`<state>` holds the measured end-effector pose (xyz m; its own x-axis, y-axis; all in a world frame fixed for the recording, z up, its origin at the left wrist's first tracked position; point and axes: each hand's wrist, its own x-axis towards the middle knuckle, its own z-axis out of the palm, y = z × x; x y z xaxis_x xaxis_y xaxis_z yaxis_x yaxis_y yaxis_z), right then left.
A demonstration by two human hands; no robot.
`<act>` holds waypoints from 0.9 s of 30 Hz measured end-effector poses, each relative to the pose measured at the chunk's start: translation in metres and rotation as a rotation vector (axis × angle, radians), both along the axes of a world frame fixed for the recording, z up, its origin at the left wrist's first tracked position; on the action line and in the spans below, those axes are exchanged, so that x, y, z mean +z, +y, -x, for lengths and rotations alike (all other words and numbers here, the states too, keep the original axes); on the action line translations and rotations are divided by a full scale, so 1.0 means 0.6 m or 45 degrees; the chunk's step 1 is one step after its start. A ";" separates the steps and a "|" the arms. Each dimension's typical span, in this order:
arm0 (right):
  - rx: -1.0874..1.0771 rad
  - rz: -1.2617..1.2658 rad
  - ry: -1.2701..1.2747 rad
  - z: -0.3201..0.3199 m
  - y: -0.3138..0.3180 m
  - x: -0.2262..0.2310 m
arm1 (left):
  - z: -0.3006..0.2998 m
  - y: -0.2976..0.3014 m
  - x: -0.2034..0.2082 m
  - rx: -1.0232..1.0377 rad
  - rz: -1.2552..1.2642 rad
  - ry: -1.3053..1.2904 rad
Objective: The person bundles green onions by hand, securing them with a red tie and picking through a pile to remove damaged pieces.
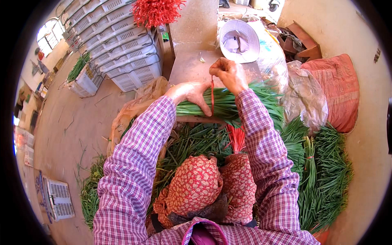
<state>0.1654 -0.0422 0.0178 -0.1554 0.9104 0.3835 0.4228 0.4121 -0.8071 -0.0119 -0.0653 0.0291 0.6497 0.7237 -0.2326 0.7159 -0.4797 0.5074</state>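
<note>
A thick bunch of green chives [225, 101] lies crosswise on a low board [190, 67] in front of me, its pale stalks to the left and leaves to the right. My left hand [191, 94] is wrapped over the stalk part, thumb on the near side. Around the bunch runs a thin red tie [212, 98]. My right hand [229, 75] pinches the tie's upper end just above the chives, fingers closed. Between my forearms, a bundle of loose red ties [236, 138] hangs near my knees.
Piles of chives [328, 175] lie at the right, loose greens [196, 141] below the board. Stacked white crates [126, 61] stand at the far left beneath red ties [157, 10]. A hat [239, 41] rests beyond the board, near plastic bags [304, 92] and a red sack [337, 94].
</note>
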 end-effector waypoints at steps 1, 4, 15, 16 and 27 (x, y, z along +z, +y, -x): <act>0.014 0.004 0.035 -0.003 0.007 -0.004 | 0.002 -0.005 -0.002 -0.013 -0.352 0.050; 0.005 -0.018 -0.045 -0.011 0.019 0.002 | -0.016 -0.018 -0.011 0.140 -0.570 -0.310; -0.241 -0.123 -0.304 -0.013 0.014 0.022 | -0.081 -0.074 -0.064 0.736 -0.983 -0.280; -0.265 -0.163 -0.377 -0.010 0.014 0.020 | -0.080 -0.081 -0.079 0.736 -1.154 -0.356; -0.165 0.123 -0.445 -0.016 -0.023 -0.015 | -0.065 -0.049 -0.113 0.721 -1.370 -0.442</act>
